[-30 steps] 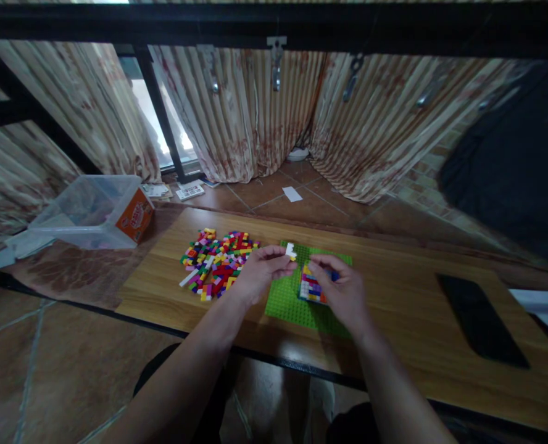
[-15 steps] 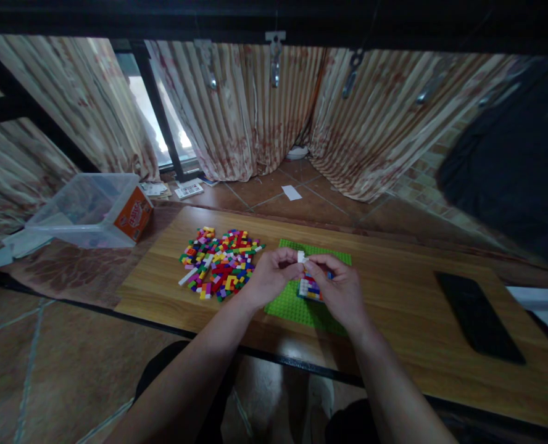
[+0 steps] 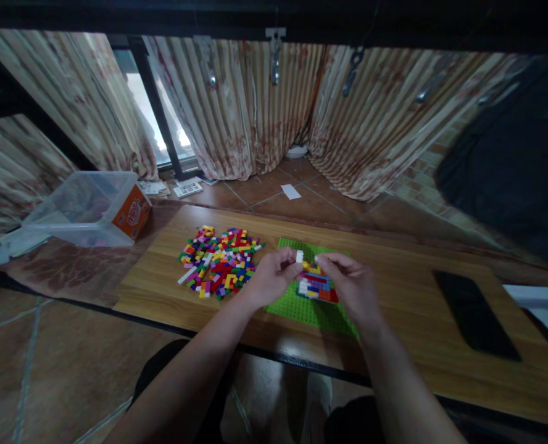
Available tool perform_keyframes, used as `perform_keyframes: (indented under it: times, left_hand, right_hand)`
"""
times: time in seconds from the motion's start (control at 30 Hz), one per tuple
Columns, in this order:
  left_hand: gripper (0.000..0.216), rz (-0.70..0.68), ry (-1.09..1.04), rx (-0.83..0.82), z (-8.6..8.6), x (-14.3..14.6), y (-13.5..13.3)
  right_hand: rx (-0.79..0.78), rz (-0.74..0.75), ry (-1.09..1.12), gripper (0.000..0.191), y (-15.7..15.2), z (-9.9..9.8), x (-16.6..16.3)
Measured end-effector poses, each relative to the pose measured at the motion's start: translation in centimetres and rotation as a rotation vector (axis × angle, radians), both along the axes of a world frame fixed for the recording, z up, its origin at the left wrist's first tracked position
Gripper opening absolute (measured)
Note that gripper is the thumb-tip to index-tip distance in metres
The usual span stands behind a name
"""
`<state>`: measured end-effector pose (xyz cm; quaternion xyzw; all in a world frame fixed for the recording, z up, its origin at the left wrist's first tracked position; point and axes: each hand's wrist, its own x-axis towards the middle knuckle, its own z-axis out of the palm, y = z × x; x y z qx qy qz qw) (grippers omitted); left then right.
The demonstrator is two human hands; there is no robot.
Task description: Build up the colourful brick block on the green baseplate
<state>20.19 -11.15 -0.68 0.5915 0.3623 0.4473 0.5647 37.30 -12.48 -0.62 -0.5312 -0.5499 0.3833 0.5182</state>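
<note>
My left hand [image 3: 276, 274] pinches a white toy brick [image 3: 300, 255] between thumb and fingertips, above the left part of a built block of bricks [image 3: 315, 287]. That build shows layered rows of white, red, blue, purple and yellow, and sits on a green studded baseplate [image 3: 287, 311]. My right hand [image 3: 355, 287] is closed in a pinch just over the build's right side. A small pale spot shows at its fingertips; whether it is a brick or a fingernail is unclear. The right fingers partly cover the build.
Left of the baseplate spreads a pile of loose mixed bricks [image 3: 221, 262] on the wooden table [image 3: 403, 308]. A black phone-like slab [image 3: 475, 314] lies at the right. Beyond the left end stands a clear plastic bin [image 3: 86, 209] with an orange label. White papers [image 3: 540, 308] lie far right.
My right hand has drawn away to the right from the left hand, opening a gap between them and uncovering more of the build. The left hand keeps the white brick nearly in place.
</note>
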Motion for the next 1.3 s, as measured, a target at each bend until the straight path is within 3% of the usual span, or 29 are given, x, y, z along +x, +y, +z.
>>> perform_keyframes:
  times: [0.13, 0.3, 0.47, 0.8, 1.13, 1.3]
  left_hand:
    - [0.012, 0.085, 0.021, -0.037, -0.3, -0.3, 0.4]
    - [0.011, 0.144, 0.060, -0.074, -0.6, -0.5, 0.6]
    - [0.011, 0.131, 0.082, -0.051, -1.0, -0.3, 0.7]
    - [0.009, 0.107, 0.096, -0.059, -1.2, -0.3, 0.6]
    - [0.010, 0.087, 0.088, -0.052, -1.0, -0.3, 0.3]
    - [0.007, 0.087, 0.084, -0.057, -1.0, -0.3, 0.4]
  right_hand:
    - [0.091, -0.120, -0.241, 0.021, 0.1, 0.0, 2.4]
    - [0.113, -0.059, -0.538, 0.027, 0.0, -0.3, 4.2]
    - [0.104, -0.019, -0.659, 0.029, 0.1, -0.9, 4.0]
    - [0.099, -0.054, -0.680, 0.023, 0.8, -1.5, 2.8]
    - [-0.031, -0.127, -0.542, 0.022, 1.0, -1.5, 2.2]
    - [-0.021, -0.150, -0.512, 0.024, 1.0, -1.7, 2.3]
